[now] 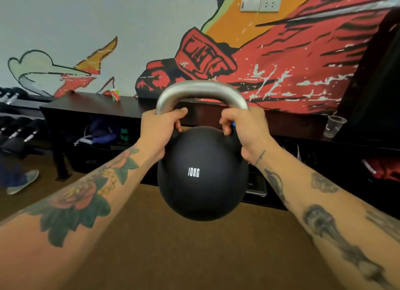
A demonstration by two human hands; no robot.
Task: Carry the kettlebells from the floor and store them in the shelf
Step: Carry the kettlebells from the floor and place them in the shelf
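A black kettlebell (202,177) marked 10KG, with a bare steel handle, hangs in the air in front of me at chest height. My left hand (161,131) grips the left foot of the handle. My right hand (245,130) grips the right foot of it. The ball is upright, well above the brown floor. Behind it runs a long dark shelf (91,104) against the painted wall, with its lower compartments partly hidden by the kettlebell and my arms.
A clear plastic cup (334,126) stands on the shelf top at right. Blue bags (104,130) fill a lower compartment at left. Dumbbells (19,131) sit on a rack at far left. A person's shoe (22,182) rests on the floor at left.
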